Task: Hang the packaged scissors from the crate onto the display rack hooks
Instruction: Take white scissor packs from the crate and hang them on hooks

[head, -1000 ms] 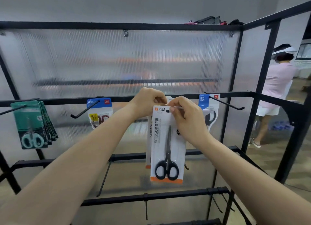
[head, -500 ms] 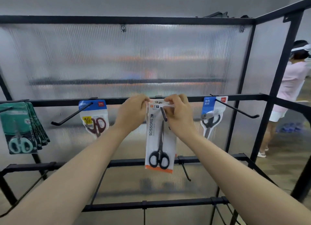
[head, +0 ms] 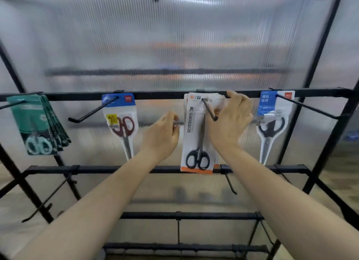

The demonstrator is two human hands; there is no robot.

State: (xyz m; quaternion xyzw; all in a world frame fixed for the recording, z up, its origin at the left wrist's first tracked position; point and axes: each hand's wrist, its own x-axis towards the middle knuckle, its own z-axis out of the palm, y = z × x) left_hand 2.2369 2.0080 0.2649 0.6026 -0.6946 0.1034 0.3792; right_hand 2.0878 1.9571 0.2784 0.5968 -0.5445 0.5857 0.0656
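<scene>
A white card package of black-handled scissors [head: 196, 135] is hung on the middle black wire hook [head: 208, 109] of the black metal display rack [head: 155, 95], on its upper rail, with the hook passed through the top hole. Its upper right edge is gripped by the right hand [head: 231, 123], fingers curled. The left hand [head: 162, 137] is held just beside the card's left edge, loosely curled, with nothing in it. A blue-topped pack of red-handled scissors [head: 121, 121] is hung on the next hook to the left.
</scene>
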